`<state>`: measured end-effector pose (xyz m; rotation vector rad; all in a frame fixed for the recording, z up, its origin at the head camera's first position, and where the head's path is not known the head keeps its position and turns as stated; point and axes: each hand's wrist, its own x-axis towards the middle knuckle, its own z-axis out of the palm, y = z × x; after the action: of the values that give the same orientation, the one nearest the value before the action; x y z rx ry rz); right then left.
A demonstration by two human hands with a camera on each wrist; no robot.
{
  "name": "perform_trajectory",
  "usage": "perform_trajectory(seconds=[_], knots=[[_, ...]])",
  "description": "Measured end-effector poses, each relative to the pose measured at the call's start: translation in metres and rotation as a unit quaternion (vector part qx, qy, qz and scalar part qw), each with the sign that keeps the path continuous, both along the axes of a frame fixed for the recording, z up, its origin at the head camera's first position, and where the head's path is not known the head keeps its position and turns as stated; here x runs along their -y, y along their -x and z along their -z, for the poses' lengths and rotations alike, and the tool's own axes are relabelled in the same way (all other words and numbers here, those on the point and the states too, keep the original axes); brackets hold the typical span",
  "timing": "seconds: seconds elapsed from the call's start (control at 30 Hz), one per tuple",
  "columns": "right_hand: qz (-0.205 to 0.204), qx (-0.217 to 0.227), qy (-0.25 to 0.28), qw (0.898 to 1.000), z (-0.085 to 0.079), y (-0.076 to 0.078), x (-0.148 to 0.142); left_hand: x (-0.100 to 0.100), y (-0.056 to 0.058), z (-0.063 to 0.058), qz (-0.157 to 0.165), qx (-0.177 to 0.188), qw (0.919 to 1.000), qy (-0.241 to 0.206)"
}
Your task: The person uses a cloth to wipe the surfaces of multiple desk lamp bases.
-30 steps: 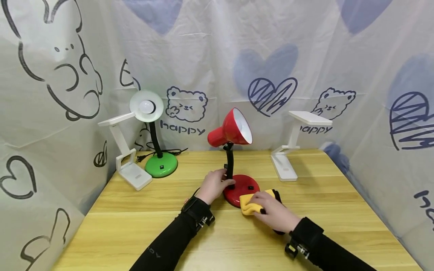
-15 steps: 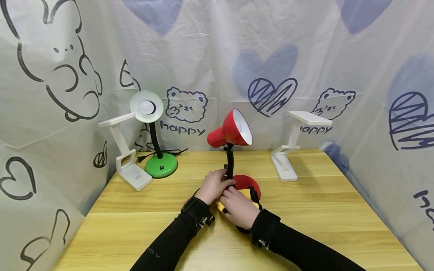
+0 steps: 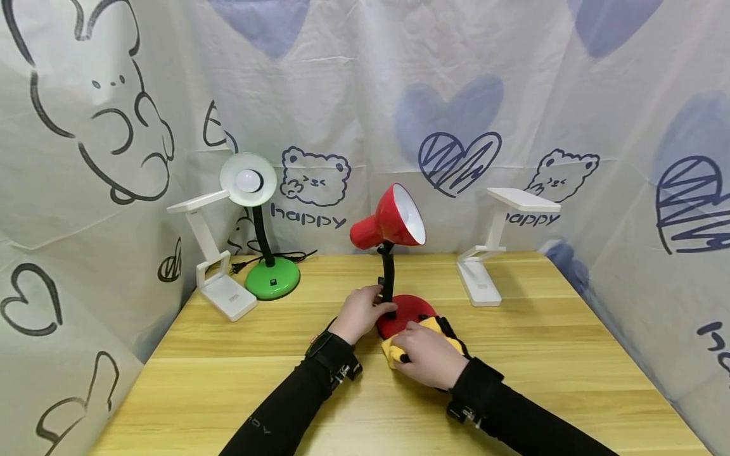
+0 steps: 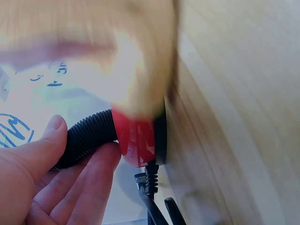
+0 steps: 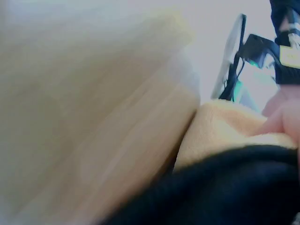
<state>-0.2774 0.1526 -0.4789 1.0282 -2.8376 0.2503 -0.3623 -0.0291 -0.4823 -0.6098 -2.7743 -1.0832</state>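
A red desk lamp stands upright mid-table, its shade tipped to the right. My left hand grips the foot of its black ribbed neck, thumb on one side and fingers on the other, just above the red base. In my right hand is a folded yellow cloth with black edging, pressed at the front rim of the base. The cloth and hand cover the base's front part. In the right wrist view the cloth fills the space under the fingers.
A green desk lamp with a cord stands at the back left, beside a white folding lamp. Another white folding lamp is at the back right. A printed curtain hangs along the table's back and sides.
My right hand slid the cloth left across the front of the base to the left hand, then partway back right. The left hand keeps its grip on the neck; the lamp stays put.
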Motion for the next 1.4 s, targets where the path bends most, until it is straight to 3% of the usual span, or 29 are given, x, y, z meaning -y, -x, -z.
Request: perform_trajectory(seconds=[0.33, 0.57, 0.67, 0.87, 0.93, 1.07, 1.23, 1.4], knots=[[0.128, 0.022, 0.046, 0.99, 0.005, 0.001, -0.065, 0.0, 0.001, 0.001, 0.003, 0.014, 0.9999, -0.007], [0.171, 0.023, 0.114, 0.978, 0.009, 0.03, -0.084, 0.0, 0.001, 0.002, 0.004, 0.015, 0.9999, -0.005], [0.202, 0.043, 0.153, 0.966, 0.009, 0.047, -0.087, 0.0, 0.001, 0.002, 0.003, 0.017, 0.9998, -0.005], [0.259, 0.085, 0.24, 0.932, 0.003, 0.076, -0.074, 0.0, 0.002, 0.003, 0.004, 0.016, 0.9998, -0.005], [0.255, 0.094, 0.251, 0.929, 0.001, 0.085, -0.063, 0.0, 0.002, 0.002, 0.003, 0.017, 0.9998, -0.006], [0.235, 0.118, 0.243, 0.934, -0.002, 0.101, -0.041, 0.0, 0.002, 0.002, 0.006, 0.016, 0.9998, -0.009], [0.199, 0.202, 0.248, 0.926, -0.007, 0.119, -0.02, 0.0, 0.001, 0.001, 0.012, 0.01, 0.9998, -0.013], [0.129, 0.267, 0.227, 0.928, -0.011, 0.143, -0.009, 0.001, 0.003, 0.002, 0.019, 0.011, 0.9996, -0.02]])
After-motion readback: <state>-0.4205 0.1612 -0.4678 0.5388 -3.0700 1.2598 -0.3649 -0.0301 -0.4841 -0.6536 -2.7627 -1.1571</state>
